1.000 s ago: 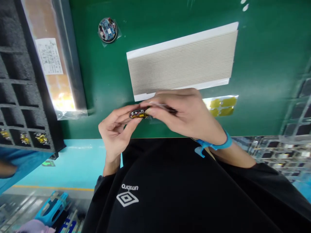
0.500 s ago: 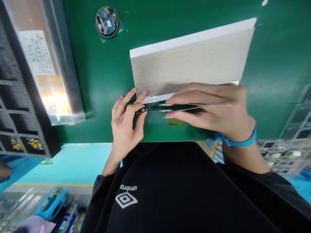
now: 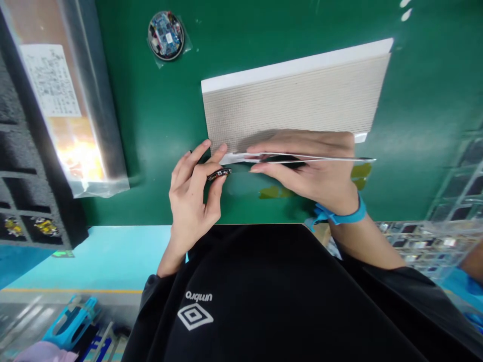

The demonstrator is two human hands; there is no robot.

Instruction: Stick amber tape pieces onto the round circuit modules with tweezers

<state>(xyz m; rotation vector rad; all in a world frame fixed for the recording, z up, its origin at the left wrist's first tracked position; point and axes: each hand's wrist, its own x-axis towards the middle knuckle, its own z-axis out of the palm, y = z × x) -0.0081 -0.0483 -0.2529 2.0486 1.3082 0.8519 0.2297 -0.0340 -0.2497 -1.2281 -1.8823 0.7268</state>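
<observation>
Between thumb and index finger, my left hand (image 3: pixel 196 193) pinches a small dark round circuit board (image 3: pixel 219 174), seen nearly edge-on. Its other fingertips rest on the near left corner of a white sheet (image 3: pixel 298 103) covered with rows of narrow beige strips. My right hand (image 3: pixel 305 163), with a blue band at the wrist, is closed on metal tweezers (image 3: pixel 332 159). The tweezer tips point left at the sheet's near edge, a short way right of the circuit board. Whether anything sits between the tips I cannot tell.
A round dish of blue circuit parts (image 3: pixel 166 36) stands at the back left of the green table (image 3: pixel 158 125). Along the left lie a labelled plastic-wrapped pack (image 3: pixel 90 115) and a black foam tray (image 3: pixel 68 221) with yellow parts. Yellow tape pieces (image 3: pixel 273 192) stick near the front edge.
My right hand has moved left with the tweezers, whose arms are now closer together. The left hand keeps its pinch on the circuit board and has barely shifted.
</observation>
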